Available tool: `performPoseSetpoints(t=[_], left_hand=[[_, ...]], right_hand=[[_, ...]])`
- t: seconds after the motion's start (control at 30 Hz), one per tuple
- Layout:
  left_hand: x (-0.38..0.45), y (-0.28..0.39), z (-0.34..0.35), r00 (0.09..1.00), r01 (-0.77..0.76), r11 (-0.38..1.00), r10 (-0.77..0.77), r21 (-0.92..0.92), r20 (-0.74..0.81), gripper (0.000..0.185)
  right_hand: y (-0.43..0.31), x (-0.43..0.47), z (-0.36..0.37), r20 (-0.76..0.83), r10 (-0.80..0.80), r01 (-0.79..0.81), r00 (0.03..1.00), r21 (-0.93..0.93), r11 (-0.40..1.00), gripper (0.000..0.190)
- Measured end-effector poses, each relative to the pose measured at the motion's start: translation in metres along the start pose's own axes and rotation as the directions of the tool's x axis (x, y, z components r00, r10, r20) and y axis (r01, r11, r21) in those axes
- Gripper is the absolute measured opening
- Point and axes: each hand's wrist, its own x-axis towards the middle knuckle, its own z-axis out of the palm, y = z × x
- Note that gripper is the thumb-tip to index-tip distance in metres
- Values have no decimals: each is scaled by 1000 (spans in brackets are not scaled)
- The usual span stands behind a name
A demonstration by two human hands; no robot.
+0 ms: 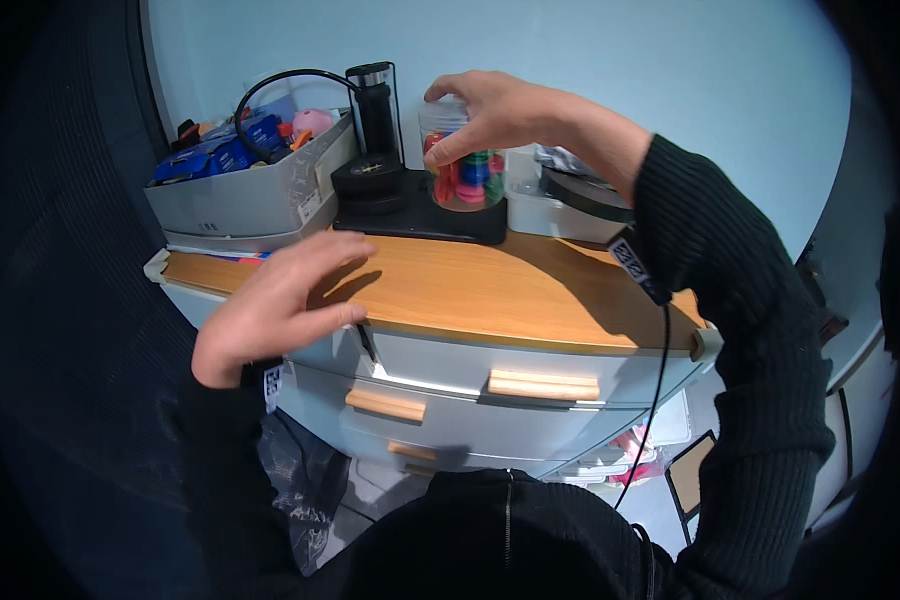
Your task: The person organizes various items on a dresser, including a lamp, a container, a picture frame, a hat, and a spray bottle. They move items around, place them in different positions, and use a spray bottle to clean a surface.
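My right hand [510,112] grips a clear plastic jar [444,117] from above, with fingers and thumb around its upper part. Small bright pieces in red, blue, green and pink [471,180] show through the jar's wall. The jar is over a flat black base [427,223] near the wall; whether its bottom touches the base I cannot tell. My left hand [285,296] is empty, fingers and thumb apart, over the front left part of the wooden dresser top [450,281].
A grey bin [232,204] at the back left holds blue packages and other small things. A black pump-like device [375,112] with a curved hose stands beside it. Behind my right wrist sits a white tub [529,206] with a dark round item [585,196]. A black cable [654,405] hangs from my right sleeve.
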Motion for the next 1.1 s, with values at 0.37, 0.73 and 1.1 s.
performPoseSetpoints(t=[0.37, 0.73, 1.1], left_hand=[[-33, -45, 3, 990, -137, 989, 139, -50, 23, 55], [-27, -18, 36, 956, -295, 951, 292, -95, -41, 46], [-21, 53, 121, 829, -33, 574, 472, -818, 299, 41]], right_hand=[[14, 48, 43, -57, 70, -90, 996, -547, 833, 74], [-19, 27, 41, 2, 113, -76, 994, -727, 682, 54], [-99, -293, -103, -594, -199, -350, 779, -676, 648, 25]])
